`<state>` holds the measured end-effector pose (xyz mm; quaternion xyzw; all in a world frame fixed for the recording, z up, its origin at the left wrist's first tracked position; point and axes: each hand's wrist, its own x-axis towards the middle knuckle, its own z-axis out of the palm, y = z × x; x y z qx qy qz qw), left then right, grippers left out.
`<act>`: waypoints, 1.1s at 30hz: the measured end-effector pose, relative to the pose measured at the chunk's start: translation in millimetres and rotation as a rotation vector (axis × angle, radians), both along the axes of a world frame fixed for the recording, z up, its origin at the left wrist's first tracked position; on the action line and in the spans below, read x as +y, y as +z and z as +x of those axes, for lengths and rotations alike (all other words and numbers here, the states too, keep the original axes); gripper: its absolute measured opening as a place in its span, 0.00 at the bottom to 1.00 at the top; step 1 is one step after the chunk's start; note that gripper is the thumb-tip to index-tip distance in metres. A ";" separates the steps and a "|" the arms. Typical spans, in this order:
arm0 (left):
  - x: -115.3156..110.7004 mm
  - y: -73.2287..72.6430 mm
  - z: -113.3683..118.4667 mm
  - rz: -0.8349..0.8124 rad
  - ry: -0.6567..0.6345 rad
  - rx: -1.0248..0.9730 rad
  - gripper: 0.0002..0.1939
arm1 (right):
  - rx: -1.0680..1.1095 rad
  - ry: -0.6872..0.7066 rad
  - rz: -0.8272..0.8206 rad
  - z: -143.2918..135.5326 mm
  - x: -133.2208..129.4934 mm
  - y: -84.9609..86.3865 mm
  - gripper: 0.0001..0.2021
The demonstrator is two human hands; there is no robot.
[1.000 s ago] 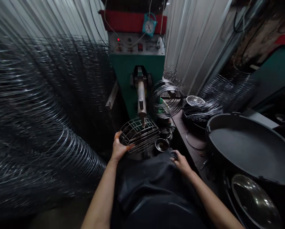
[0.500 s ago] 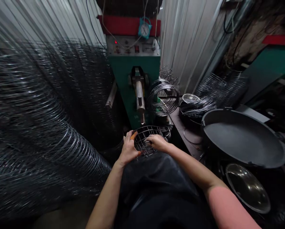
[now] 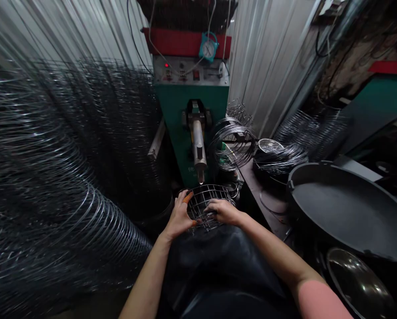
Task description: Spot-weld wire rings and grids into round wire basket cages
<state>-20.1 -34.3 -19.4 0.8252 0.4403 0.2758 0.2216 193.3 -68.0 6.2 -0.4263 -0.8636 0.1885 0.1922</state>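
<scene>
A round wire basket (image 3: 205,195) rests at the lap's edge, just below the metal electrode arm (image 3: 199,146) of a green machine. My left hand (image 3: 181,215) grips the basket's left rim, with orange covers on the thumb and a finger. Over the basket's right part is my right hand (image 3: 223,211), its fingers curled together; what they pinch is too small to make out. A dark apron (image 3: 218,261) covers the lap under the basket.
Tall stacks of wire rings (image 3: 95,208) fill the left side. A coil of wire rings (image 3: 233,144) hangs right of the machine (image 3: 172,115). Further right are a bundle of wires (image 3: 281,159), a big dark pan (image 3: 348,208) and a shiny metal bowl (image 3: 358,279).
The whole view has shifted, so the machine and pan appear lower and slightly further right. Both hands stay at the basket, the right hand's fingers slightly changed in pose.
</scene>
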 end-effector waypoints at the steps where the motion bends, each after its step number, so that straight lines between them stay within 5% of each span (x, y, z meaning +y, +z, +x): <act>1: 2.8 -0.6 -0.1 0.001 -0.003 -0.004 0.49 | 0.002 -0.007 0.008 -0.3 1.2 -0.6 0.14; 13: 40.1 9.7 4.4 -0.054 -0.021 -0.037 0.49 | 0.017 -0.069 0.051 -2.3 34.5 11.3 0.06; 27: 35.7 10.3 8.5 -0.020 0.041 0.017 0.50 | -0.019 -0.141 0.086 -0.2 24.4 5.2 0.08; 33: 52.2 10.5 13.2 0.016 0.097 0.013 0.49 | -0.074 -0.252 0.070 -4.2 43.6 5.6 0.09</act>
